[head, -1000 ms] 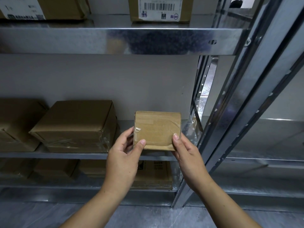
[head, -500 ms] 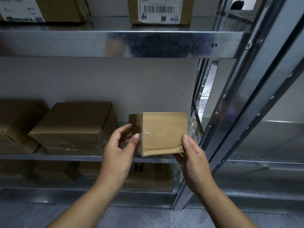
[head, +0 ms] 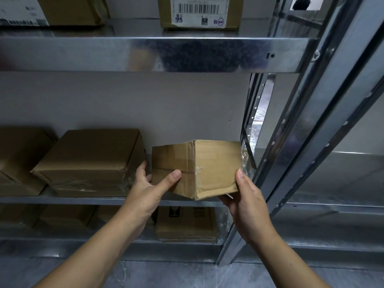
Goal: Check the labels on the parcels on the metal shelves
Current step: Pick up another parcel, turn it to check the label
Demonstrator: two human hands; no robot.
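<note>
Head camera: both hands are holding a small cardboard parcel (head: pixel 207 167) between them, in front of the metal shelf (head: pixel 83 200), left hand (head: pixel 145 190) gripping its left face, thumb forward, right hand (head: pixel 247 202) clasping its lower right corner.

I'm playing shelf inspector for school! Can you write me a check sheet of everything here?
Surface: middle metal shelf, carrying parcels.
Job's things: small parcel, hand-held, no label on the faces showing; plain parcel beside it; labelled parcel on the top shelf.
Clutter: nothing seen.
Hands: left hand and right hand both grip the small parcel, thumbs on its near faces.
Cables: nothing seen.
Surroundings: grey wall behind, steel upright at right.
</note>
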